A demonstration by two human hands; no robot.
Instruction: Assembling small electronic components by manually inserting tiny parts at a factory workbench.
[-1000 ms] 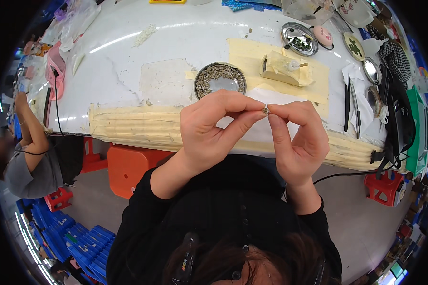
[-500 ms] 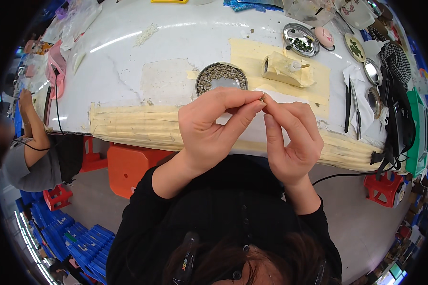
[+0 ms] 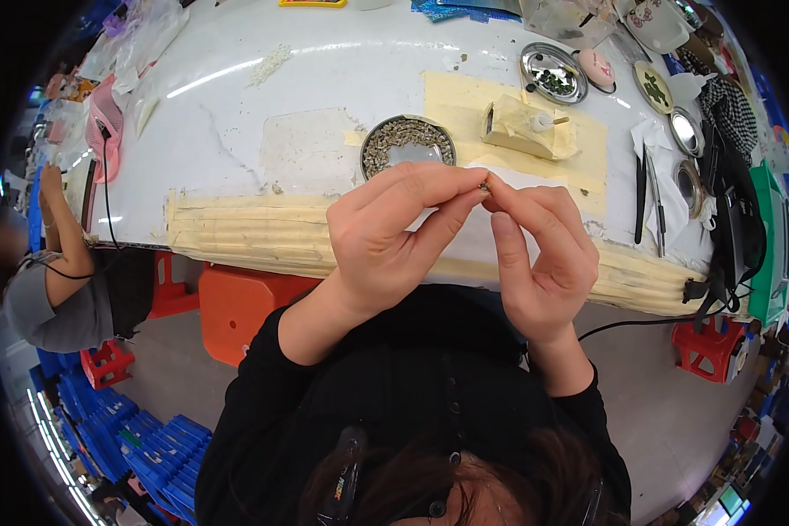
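My left hand (image 3: 386, 223) is closed in a pinch, its thumb and index finger holding a tiny dark metallic piece (image 3: 484, 186) whose kind is too small to make out. From the other side, the index fingertip of my right hand (image 3: 552, 250) meets that piece. The right thumb stands apart from its index finger, and the other right fingers curl loosely. Just beyond my left hand lies a round dish (image 3: 406, 156) holding many small grey-brown pieces (image 3: 416, 130). Both hands are raised over the near edge of the white table (image 3: 307, 88).
Beyond my hands, a tape-wrapped block (image 3: 517, 130) sits on yellowish paper. Tweezers (image 3: 655, 200), a metal dish with dark green bits (image 3: 579, 86) and a green tray (image 3: 767, 245) are at right. An orange stool (image 3: 237, 307) and a seated person (image 3: 57, 289) are at left.
My right thumb has moved slightly further from its index finger. My left hand has shifted a little and keeps its pinch on the tiny piece.
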